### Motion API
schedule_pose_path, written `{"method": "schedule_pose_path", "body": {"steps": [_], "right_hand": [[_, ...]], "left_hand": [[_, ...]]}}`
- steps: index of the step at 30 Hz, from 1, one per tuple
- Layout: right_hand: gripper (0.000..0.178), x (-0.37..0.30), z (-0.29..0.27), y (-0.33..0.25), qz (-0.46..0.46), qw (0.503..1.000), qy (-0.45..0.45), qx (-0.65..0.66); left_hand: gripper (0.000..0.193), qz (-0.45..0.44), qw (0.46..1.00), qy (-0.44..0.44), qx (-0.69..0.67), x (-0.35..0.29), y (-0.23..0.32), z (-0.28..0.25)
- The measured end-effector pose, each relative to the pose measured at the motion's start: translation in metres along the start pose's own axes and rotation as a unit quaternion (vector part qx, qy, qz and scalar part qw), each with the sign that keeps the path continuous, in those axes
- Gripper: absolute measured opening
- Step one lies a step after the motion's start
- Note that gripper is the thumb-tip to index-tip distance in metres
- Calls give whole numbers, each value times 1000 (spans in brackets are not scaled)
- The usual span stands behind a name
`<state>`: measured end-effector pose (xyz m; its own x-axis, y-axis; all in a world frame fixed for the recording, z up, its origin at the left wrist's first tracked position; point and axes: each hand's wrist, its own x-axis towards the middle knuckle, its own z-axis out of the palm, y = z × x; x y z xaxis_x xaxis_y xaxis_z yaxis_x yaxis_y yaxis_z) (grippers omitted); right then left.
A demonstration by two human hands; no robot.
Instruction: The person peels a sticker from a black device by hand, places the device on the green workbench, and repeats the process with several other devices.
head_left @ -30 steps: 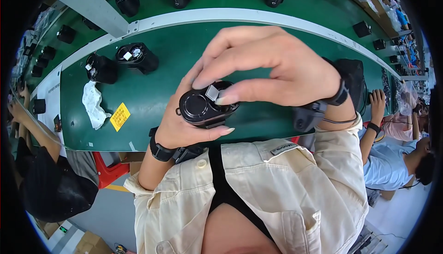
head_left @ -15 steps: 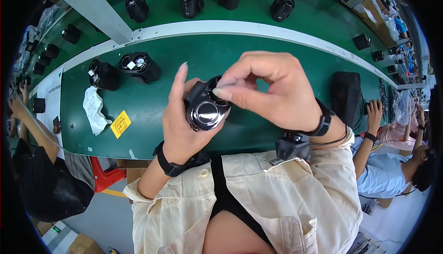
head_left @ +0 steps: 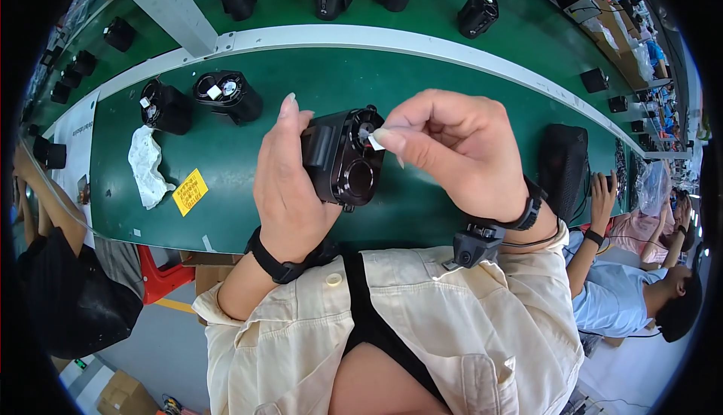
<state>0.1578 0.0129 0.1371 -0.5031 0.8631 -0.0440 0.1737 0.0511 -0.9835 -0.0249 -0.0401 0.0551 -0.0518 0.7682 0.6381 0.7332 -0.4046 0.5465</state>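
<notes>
My left hand point(head_left: 283, 178) is wrapped round a glossy black oval device point(head_left: 329, 147) with two round openings on its end face, held above the green bench. The face is tilted to the right, and its lower circle is dark and shiny. At the upper opening, my right hand point(head_left: 471, 155) pinches a small white tab point(head_left: 374, 142) between thumb and forefinger. Whether the tab is still joined to the device I cannot tell. Two similar devices, one black device point(head_left: 167, 108) and another black device point(head_left: 230, 97), stand at the left, each with a white tab on top.
A crumpled white cloth point(head_left: 148, 168) and a yellow printed card point(head_left: 190, 192) lie on the green bench point(head_left: 226, 151) at left. A black pouch point(head_left: 562, 170) is at right. Beyond the white metal rail point(head_left: 354, 36) stand several black devices. Co-workers sit on both sides.
The device has turned in my left hand so its face points more to the right. My right hand has moved slightly right, and the white tab now shows in its pinch.
</notes>
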Motion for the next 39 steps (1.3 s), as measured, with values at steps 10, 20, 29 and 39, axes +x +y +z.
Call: {"method": "schedule_pose_path", "body": {"steps": [10,20,29,39], "right_hand": [[5,2,3,7,-65,997,-17,-26],[6,10,9,20,-93,991,12,98],[10,13,4,22,-64,989,-42,128],[25,19,-6,19,44,965,-129,224]], "left_hand": [[94,-7,998,-18,-59,-4,-1,2],[95,-30,994,-3,-101,-4,1,5],[96,-40,990,-22,-133,-7,-2,5],[100,-48,978,-51,-198,-3,-1,-1]]}}
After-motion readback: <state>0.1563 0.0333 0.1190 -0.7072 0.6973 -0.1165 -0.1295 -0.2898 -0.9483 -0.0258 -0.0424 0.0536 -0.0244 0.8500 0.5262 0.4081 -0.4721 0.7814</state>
